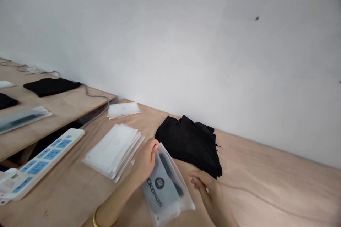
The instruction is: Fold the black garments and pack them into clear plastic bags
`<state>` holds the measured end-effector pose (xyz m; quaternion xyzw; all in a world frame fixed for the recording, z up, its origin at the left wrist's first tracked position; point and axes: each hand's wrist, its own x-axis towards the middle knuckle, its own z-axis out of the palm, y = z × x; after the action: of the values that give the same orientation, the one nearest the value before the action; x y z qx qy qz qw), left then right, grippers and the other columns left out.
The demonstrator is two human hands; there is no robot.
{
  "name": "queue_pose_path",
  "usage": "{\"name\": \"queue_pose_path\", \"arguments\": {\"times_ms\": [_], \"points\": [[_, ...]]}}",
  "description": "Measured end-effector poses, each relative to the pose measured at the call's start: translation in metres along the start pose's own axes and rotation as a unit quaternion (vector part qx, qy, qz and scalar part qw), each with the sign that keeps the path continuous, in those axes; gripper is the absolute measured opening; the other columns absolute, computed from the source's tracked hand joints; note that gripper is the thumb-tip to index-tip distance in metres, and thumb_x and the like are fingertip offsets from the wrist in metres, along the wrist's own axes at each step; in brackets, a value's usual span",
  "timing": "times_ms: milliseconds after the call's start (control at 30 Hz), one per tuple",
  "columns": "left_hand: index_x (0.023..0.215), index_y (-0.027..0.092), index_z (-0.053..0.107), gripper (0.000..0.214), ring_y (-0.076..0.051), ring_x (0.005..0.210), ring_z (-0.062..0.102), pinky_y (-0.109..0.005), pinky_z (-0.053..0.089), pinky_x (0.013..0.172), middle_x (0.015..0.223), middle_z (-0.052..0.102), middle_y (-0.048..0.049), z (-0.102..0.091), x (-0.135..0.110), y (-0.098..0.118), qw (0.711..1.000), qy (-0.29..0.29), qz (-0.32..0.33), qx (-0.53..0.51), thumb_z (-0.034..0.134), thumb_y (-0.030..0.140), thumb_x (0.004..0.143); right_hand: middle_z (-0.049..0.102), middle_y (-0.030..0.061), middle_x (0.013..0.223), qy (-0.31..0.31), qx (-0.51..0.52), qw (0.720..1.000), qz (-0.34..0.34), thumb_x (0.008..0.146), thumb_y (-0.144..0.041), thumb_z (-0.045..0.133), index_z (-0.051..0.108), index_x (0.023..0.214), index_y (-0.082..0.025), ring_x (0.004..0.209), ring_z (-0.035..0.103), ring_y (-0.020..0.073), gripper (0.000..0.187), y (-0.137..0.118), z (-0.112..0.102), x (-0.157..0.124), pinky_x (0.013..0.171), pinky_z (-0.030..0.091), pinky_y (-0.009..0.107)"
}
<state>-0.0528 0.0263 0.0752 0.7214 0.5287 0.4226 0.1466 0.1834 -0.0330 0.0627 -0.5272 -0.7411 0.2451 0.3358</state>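
Observation:
My left hand (145, 161) is closed on the top corner of a frosted plastic pouch (166, 188) printed with a logo, with something dark inside it. The pouch lies slanted on the wooden table (266, 184). My right hand (206, 186) rests just right of the pouch, fingers loosely apart, holding nothing. A gold bangle (94, 218) is on my left wrist. A pile of black folded fabric (190, 143) lies just behind both hands. A stack of empty frosted pouches (114, 149) sits left of my left hand.
A white power strip with blue sockets (39, 161) lies at the left edge. A smaller pouch stack (123, 109) sits near the white wall. A second table (58, 108) to the left carries black fabric (50, 86), a filled pouch (21, 117) and cables.

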Motion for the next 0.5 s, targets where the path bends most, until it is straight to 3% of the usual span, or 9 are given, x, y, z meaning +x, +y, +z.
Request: {"name": "queue_pose_path", "arguments": {"times_ms": [100,167,200,267,333,367,433,500], "points": [[0.079,0.021,0.046,0.023,-0.015,0.065,0.051,-0.026,0.04,0.062,0.072,0.051,0.0017,0.008,-0.001,0.023,0.999,-0.043,0.027,-0.006,0.028,0.017,0.092,0.064,0.0022,0.069,-0.073,-0.002,0.997,0.006,0.08,-0.023,0.052,0.068,0.077,-0.02,0.066,0.059,0.0172,0.016,-0.021,0.008,0.02,0.061,0.045,0.024],[0.08,0.021,0.049,0.025,-0.015,0.069,0.054,-0.027,0.042,0.066,0.076,0.054,0.0002,0.012,-0.004,0.03,0.996,-0.051,0.066,-0.007,0.028,0.016,0.093,0.062,0.0013,0.066,-0.086,0.028,0.996,0.013,0.074,-0.019,0.057,0.065,0.066,-0.018,0.067,0.059,0.0176,0.011,-0.028,0.02,0.028,0.062,0.045,0.024],[0.083,0.021,0.052,0.024,-0.017,0.078,0.056,-0.03,0.044,0.073,0.083,0.058,-0.0018,0.012,-0.006,0.03,0.996,-0.035,0.083,-0.003,0.031,0.017,0.093,0.062,0.0013,0.067,-0.072,0.069,0.995,0.015,0.074,-0.019,0.057,0.063,0.066,-0.018,0.07,0.059,0.0182,0.01,-0.029,0.025,0.03,0.065,0.046,0.025],[0.098,0.022,0.056,0.016,-0.023,0.105,0.053,-0.039,0.039,0.092,0.108,0.058,-0.0073,0.01,-0.014,0.025,0.996,0.05,0.078,0.003,0.041,0.023,0.091,0.064,0.002,0.073,-0.026,0.19,0.981,0.031,0.078,-0.027,0.056,0.062,0.073,-0.018,0.075,0.061,0.0196,0.012,-0.024,0.033,0.031,0.07,0.048,0.028],[0.116,0.022,0.05,0.033,-0.028,0.121,0.044,-0.045,0.034,0.099,0.126,0.051,-0.0111,0.007,-0.025,0.013,0.992,0.117,-0.002,-0.037,0.054,0.032,0.085,0.066,0.0038,0.082,0.017,0.308,0.947,0.087,0.08,-0.04,0.057,0.061,0.087,-0.019,0.078,0.062,0.0215,0.023,-0.016,0.036,0.029,0.069,0.05,0.03],[0.119,0.021,0.048,0.041,-0.029,0.119,0.047,-0.044,0.038,0.096,0.125,0.052,-0.0121,0.006,-0.031,0.006,0.99,0.097,-0.058,-0.083,0.058,0.035,0.082,0.067,0.0046,0.084,0.035,0.348,0.929,0.121,0.079,-0.046,0.058,0.06,0.092,-0.019,0.078,0.062,0.0221,0.03,-0.012,0.035,0.029,0.066,0.051,0.031],[0.11,0.018,0.052,0.036,-0.025,0.096,0.061,-0.036,0.048,0.079,0.102,0.063,-0.0091,0.005,-0.041,-0.009,0.969,-0.028,-0.154,-0.19,0.057,0.038,0.081,0.067,0.0051,0.085,0.064,0.379,0.908,0.166,0.077,-0.053,0.059,0.059,0.096,-0.019,0.077,0.062,0.0228,0.038,-0.004,0.033,0.029,0.064,0.052,0.031],[0.09,0.018,0.056,0.022,-0.019,0.07,0.062,-0.028,0.047,0.063,0.076,0.064,-0.0026,-0.003,-0.044,-0.027,0.947,-0.103,-0.199,-0.23,0.05,0.037,0.082,0.066,0.0046,0.081,0.096,0.349,0.915,0.179,0.072,-0.055,0.063,0.061,0.089,-0.019,0.078,0.061,0.0233,0.04,0.006,0.029,0.031,0.068,0.052,0.031]]}}
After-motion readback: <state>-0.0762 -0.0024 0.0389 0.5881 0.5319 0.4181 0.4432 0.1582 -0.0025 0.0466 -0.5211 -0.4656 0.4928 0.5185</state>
